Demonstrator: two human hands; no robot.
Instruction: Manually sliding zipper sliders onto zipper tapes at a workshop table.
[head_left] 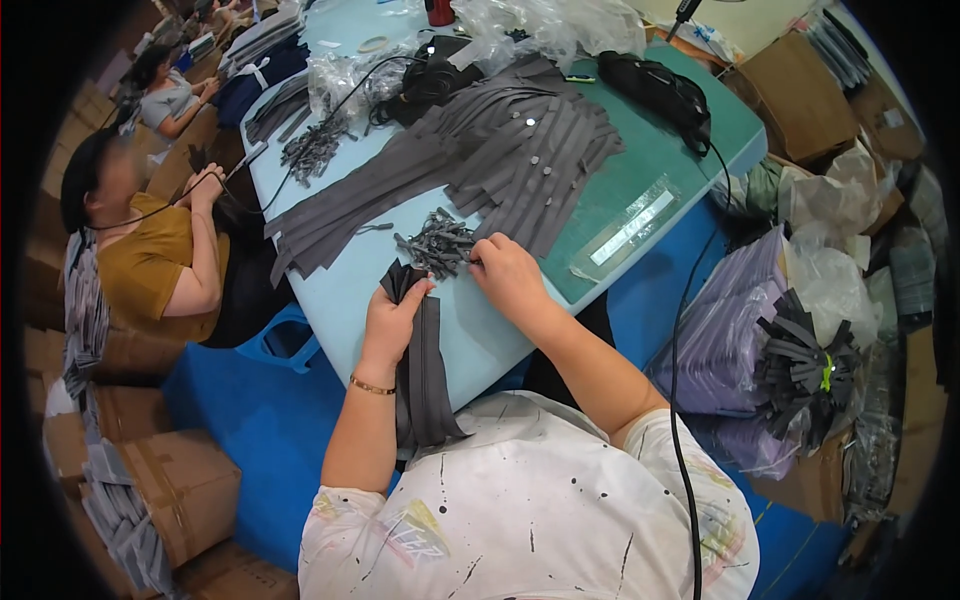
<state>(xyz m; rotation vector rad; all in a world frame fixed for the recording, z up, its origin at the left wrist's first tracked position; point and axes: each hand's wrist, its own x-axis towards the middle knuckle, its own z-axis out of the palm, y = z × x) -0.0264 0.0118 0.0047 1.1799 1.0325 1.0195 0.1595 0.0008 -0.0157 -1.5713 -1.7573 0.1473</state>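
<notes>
My left hand (388, 325) is closed around the upper end of a dark grey zipper strip (427, 375), which hangs down over the table's near edge toward my lap. A bunched dark end sticks up above the thumb. Just to the right, my right hand (512, 277) reaches the edge of a heap of small grey zipper pulls (437, 243), its fingertips pinched on a small dark piece that looks like one of them. Beyond the heap, many flat grey zipper strips (540, 150) lie fanned in layers, with a few small pale round pieces on top.
A second pile of zipper pulls (312, 150) lies toward the left table edge. A green cutting mat (625, 165) bears a black pouch (660, 95) and a clear ruler (632, 228). A dark cable (685, 430) hangs at my right. At left sits a co-worker (150, 260); cardboard boxes (185, 485) stand around.
</notes>
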